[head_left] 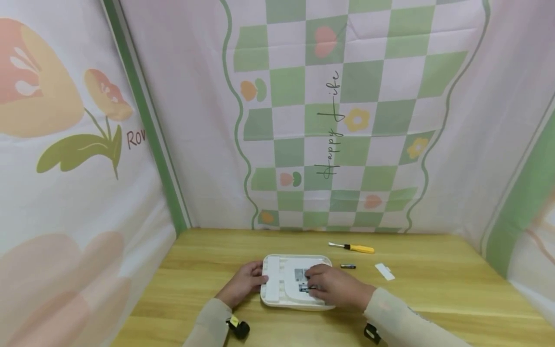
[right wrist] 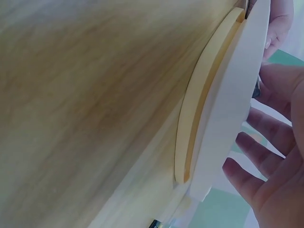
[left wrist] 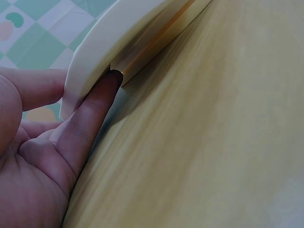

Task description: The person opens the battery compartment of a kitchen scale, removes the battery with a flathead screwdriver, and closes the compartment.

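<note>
A white rounded plastic device [head_left: 288, 303] lies on the table with its labelled, compartment side up. My left hand [head_left: 244, 284] grips its left edge, the thumb on top and a finger underneath, as the left wrist view shows against the device's rim [left wrist: 90, 57]. Over the right part of the device, my right hand [head_left: 336, 285] has its thumb and fingers at the battery compartment [head_left: 303, 288]. Between thumb and index finger it pinches a small dark battery [right wrist: 256, 89], mostly hidden by the fingers. Its other fingers are spread beside the white rim [right wrist: 228, 95].
Right of the device lies a loose battery [head_left: 348, 266]. Farther right is a small white cover [head_left: 384, 271] with a tab. Behind them rests a screwdriver [head_left: 360, 248] with a yellow handle. A patterned curtain [head_left: 208, 144] closes off the wooden table's [head_left: 208, 246] back edge.
</note>
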Available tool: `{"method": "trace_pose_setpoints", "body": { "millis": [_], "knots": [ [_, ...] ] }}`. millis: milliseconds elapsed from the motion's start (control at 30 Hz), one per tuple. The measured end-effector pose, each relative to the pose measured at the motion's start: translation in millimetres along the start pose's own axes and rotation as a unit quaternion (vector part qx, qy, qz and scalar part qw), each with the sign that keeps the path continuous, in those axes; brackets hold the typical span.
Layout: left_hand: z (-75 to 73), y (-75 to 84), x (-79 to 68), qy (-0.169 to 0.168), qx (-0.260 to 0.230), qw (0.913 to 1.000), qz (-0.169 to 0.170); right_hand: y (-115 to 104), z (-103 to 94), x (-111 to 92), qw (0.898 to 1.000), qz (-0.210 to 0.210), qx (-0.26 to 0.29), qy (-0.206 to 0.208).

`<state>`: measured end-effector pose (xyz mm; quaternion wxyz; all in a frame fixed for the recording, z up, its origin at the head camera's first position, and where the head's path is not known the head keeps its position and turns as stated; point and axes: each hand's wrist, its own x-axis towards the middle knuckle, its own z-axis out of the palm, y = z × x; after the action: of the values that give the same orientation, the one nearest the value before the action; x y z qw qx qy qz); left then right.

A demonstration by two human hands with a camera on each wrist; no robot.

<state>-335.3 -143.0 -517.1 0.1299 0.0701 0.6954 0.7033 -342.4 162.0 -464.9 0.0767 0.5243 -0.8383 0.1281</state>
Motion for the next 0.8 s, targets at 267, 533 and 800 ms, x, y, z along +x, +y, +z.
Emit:
{"method": "trace_pose_setpoints", "body": {
  "millis": [267, 533, 800],
  "knots": [
    [1.5, 2.0, -0.7, 0.004, 0.005, 1.0, -0.003, -3.6, 1.3, 2.4, 1.0, 0.009, -0.02, 0.012],
    [-0.2, -0.9, -1.2, 0.006, -0.002, 1.0, -0.007, -6.1, 5.2, 5.0, 0.998, 0.053, -0.016, -0.007],
    [0.7, -2.4, 0.4, 0.0, -0.009, 0.9999, -0.005, -7.0, 5.0, 3.6, 0.998, 0.068, -0.013, -0.006]
  ]
}}
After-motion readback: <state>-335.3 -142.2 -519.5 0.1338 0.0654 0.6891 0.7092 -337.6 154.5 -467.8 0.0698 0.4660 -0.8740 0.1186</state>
